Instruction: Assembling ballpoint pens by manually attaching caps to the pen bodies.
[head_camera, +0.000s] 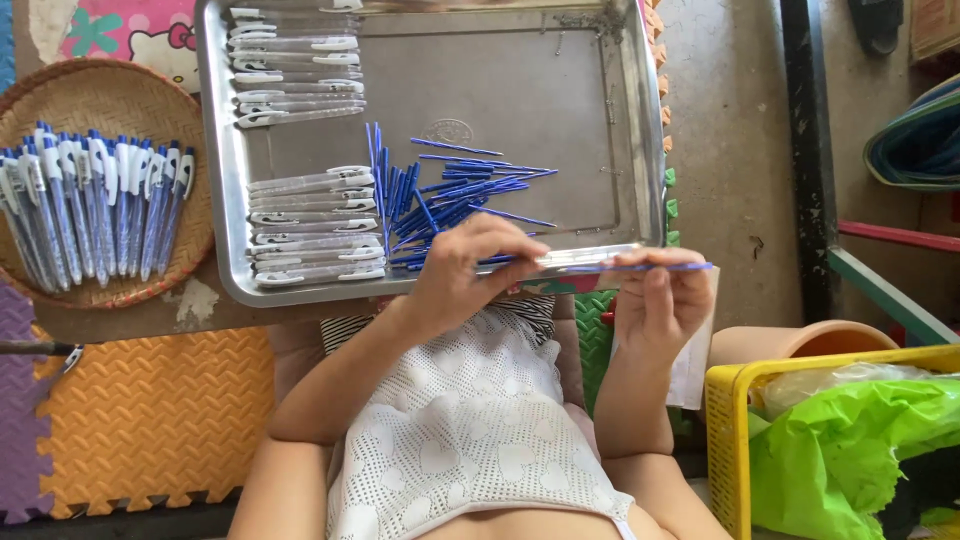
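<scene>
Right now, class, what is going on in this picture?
A person sits over a metal tray and puts pens together. The left hand steadies a clear pen barrel while the right hand feeds a blue refill into it. Loose blue refills lie heaped mid-tray, with rows of empty clear barrels at the tray's left. A round woven basket beside the tray holds finished pens.
</scene>
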